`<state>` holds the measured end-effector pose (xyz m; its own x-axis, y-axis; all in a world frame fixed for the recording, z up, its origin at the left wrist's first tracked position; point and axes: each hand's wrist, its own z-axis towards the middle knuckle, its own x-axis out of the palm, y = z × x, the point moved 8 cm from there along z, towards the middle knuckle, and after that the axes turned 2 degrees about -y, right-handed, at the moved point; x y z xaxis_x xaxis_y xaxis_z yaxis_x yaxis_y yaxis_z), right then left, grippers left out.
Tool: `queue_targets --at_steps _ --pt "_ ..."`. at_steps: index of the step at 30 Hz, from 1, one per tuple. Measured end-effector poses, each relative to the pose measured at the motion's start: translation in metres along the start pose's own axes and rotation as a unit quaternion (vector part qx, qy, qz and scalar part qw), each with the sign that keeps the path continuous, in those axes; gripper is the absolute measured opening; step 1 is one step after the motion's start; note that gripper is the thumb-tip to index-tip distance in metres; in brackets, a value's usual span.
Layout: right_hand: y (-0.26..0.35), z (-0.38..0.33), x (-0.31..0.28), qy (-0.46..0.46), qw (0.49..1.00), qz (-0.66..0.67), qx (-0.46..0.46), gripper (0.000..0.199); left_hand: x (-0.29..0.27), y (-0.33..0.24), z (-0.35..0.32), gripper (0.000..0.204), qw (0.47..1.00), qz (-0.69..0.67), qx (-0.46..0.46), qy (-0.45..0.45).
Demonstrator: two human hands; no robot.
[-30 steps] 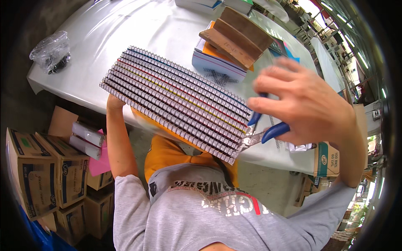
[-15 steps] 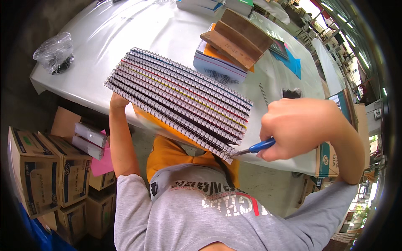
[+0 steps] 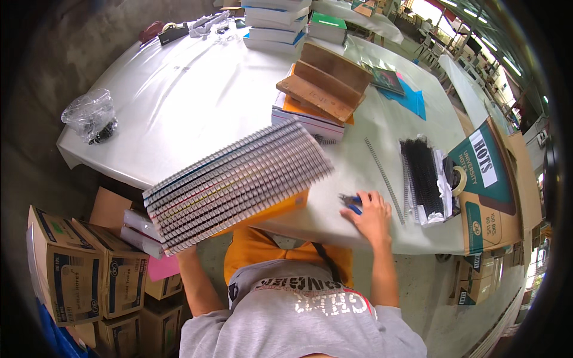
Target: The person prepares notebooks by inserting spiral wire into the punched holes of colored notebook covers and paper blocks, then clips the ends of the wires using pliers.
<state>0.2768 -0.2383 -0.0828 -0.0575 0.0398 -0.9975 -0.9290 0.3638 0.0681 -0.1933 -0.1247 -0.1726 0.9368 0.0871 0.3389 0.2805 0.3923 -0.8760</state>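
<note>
A thick stack of spiral-bound notebooks (image 3: 236, 182) is tilted over the table's near edge, its rows of coils facing up and an orange cover showing along the near side. My left hand (image 3: 187, 253) holds the stack from its lower left end; most of its fingers are hidden beneath. On the tabletop to the right lies a pair of pliers with blue handles (image 3: 353, 209). My right hand (image 3: 371, 216) rests over these handles with its fingers spread, thumb and forefinger touching them. A loose black plastic coil (image 3: 382, 173) lies just beyond that hand.
A bundle of black coils (image 3: 422, 179), a tape roll (image 3: 459, 180) and a carton (image 3: 486, 191) stand at right. Behind the notebooks, an angled wooden block (image 3: 325, 86) sits on books. A plastic bag (image 3: 89, 116) lies far left; cartons (image 3: 71, 268) stand below it.
My right hand has moved down from the coil ends to the table, bringing the pliers with it, and its fingers have loosened. The notebook stack has turned, its right end swinging away from me.
</note>
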Motion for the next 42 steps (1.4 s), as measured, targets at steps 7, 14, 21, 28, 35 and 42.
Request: queue_targets --at_steps 7,14,21,28,35,42 --pt "0.104 -0.011 -0.070 -0.237 0.891 0.284 -0.264 0.089 0.063 -0.123 -0.013 0.088 0.938 0.171 0.273 -0.128" --pt "0.301 0.002 -0.125 -0.249 0.796 0.195 -0.516 0.083 0.023 -0.143 0.006 0.076 0.888 0.270 0.280 -0.246" --pt "0.386 0.054 -0.106 -0.257 0.716 0.276 -0.587 0.052 -0.013 -0.121 0.051 0.046 0.930 0.047 0.145 -0.334" --pt "0.414 0.063 -0.116 -0.218 0.731 0.261 -0.592 0.043 -0.056 -0.069 0.054 0.045 0.946 0.121 0.082 -0.289" --pt "0.391 0.056 -0.115 -0.255 0.717 0.277 -0.587 0.043 -0.004 -0.146 0.084 0.070 0.922 0.373 0.103 -0.032" --pt "0.386 0.055 -0.126 -0.298 0.695 0.313 -0.574 0.031 0.020 -0.163 0.163 0.111 0.800 0.192 -0.468 0.324"
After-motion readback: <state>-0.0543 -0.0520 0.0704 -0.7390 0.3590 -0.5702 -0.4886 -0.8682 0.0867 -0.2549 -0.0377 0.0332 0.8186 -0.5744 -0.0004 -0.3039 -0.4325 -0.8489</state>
